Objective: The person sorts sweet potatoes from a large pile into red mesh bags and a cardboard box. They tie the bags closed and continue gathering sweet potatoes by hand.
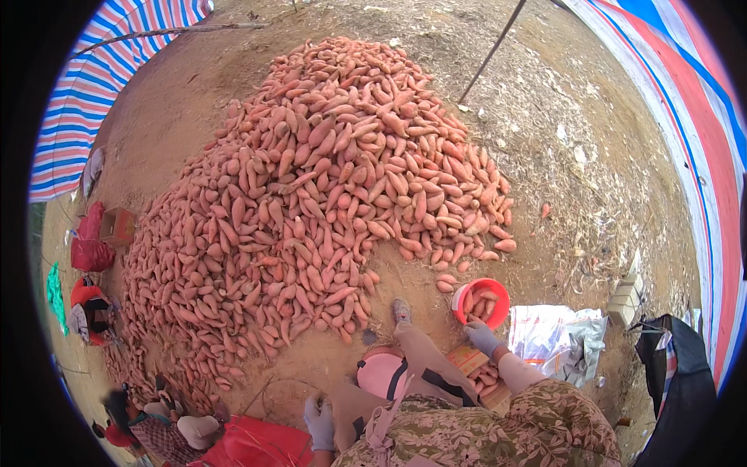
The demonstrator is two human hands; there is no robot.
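My right hand (483, 338), in a pale glove, grips the near rim of a red plastic bucket (504, 300). The bucket leans with its mouth towards me and holds several sweet potatoes (480, 303). Just below that hand, a cardboard box (467, 358) with more sweet potatoes in it stands beside my leg. My left hand (319, 421), gloved too, hangs by my left knee with its fingers curled; whether it holds anything small is hidden. In front of me rises a large heap of sweet potatoes (327, 192).
A pink round stool or tub (382, 373) sits between my legs. Silvery plastic sheeting (554, 338) and a concrete block (625, 299) lie right. At lower left are a red sheet (257, 441) and a seated person (166, 426); another person (90, 309) works beyond. A thin pole (493, 52) stands behind the heap.
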